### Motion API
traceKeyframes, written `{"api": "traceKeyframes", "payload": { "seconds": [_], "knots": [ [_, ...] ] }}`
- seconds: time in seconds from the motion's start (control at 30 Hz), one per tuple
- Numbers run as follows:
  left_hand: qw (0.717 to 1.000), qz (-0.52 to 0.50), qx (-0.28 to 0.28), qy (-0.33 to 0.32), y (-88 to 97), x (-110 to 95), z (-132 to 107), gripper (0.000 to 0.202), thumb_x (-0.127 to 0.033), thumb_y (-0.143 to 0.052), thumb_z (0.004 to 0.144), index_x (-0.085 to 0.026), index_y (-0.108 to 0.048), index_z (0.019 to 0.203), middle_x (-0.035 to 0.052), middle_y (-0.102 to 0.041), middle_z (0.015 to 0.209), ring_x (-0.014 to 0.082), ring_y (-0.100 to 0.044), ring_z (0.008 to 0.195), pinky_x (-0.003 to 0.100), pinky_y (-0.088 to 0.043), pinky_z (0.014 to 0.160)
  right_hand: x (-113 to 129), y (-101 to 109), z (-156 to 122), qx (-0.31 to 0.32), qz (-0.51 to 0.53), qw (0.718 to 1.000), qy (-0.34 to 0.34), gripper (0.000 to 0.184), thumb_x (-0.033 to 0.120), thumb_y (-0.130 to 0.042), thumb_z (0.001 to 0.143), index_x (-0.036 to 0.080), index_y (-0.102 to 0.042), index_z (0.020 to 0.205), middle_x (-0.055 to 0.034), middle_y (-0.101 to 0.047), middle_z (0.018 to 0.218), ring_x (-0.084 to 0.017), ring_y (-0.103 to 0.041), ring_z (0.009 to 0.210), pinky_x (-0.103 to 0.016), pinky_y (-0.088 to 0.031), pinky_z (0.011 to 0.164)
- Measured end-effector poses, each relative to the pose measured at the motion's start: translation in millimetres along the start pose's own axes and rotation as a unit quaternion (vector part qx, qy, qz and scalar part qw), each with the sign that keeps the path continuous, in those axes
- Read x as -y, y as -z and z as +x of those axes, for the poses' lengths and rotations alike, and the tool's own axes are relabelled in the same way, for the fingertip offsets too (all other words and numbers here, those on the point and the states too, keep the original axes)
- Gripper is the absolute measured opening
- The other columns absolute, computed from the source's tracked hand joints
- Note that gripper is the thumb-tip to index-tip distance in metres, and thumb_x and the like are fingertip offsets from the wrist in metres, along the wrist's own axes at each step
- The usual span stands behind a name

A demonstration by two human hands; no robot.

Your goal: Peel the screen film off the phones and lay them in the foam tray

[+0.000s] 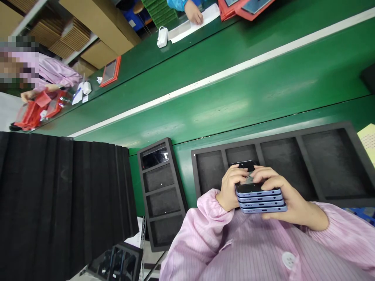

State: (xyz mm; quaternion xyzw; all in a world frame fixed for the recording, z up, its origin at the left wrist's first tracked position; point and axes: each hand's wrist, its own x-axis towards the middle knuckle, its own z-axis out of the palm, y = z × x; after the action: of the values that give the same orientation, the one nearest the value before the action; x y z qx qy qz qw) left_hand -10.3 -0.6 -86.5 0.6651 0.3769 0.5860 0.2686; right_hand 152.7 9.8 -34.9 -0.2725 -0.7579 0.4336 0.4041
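A stack of several blue-edged smartphones [260, 203] is held in front of my chest, the charging-port edges facing me. My left hand [231, 185] wraps round the stack's left side, its fingertips on the top phone. Gripping the right side, my right hand [284, 195] has fingers bent over the top phone and others along the edge and below. The top phone shows a dark face with a greyish patch, partly covered by my fingers. Just beyond the stack lies a black foam tray [258, 150] with wide compartments, partly hidden by my hands.
A narrower foam tray [149, 181] on the left has one dark phone [155, 156] in its far compartment. Tall stacked black trays [64, 203] stand farther left. Across the green conveyor table [205, 105], a person in pink [55, 70] handles red pouches; another person's hand [193, 12] rests on white paper.
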Motion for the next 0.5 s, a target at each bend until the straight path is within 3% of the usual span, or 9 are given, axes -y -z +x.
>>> {"api": "traceKeyframes", "payload": {
  "seconds": [0.17, 0.5],
  "knots": [
    [1.000, 0.000, 0.000, -0.003, 0.4, -0.1, 0.6, 0.017, -0.035, -0.055, 0.084, -0.023, -0.049, 0.094, 0.0023, -0.066, 0.085, 0.0174, -0.067, 0.083, 0.042, -0.054, 0.084, 0.5, -0.4, 0.3, -0.006, 0.006, 1.000, -0.005, 0.032, 0.048, -0.056, 0.086, 0.026, -0.041, 0.105, -0.0064, -0.051, 0.098, -0.021, -0.053, 0.102, -0.041, -0.044, 0.097],
    [1.000, 0.011, 0.000, -0.005, 0.3, -0.5, 1.3, 0.012, -0.027, -0.055, 0.084, -0.022, -0.048, 0.092, 0.0017, -0.065, 0.085, 0.0166, -0.067, 0.084, 0.042, -0.054, 0.084, -1.9, -1.5, -0.9, -0.010, 0.007, 1.000, -0.007, 0.035, 0.050, -0.057, 0.085, 0.026, -0.041, 0.105, -0.0063, -0.051, 0.098, -0.021, -0.054, 0.099, -0.041, -0.044, 0.096]
  ]
}}
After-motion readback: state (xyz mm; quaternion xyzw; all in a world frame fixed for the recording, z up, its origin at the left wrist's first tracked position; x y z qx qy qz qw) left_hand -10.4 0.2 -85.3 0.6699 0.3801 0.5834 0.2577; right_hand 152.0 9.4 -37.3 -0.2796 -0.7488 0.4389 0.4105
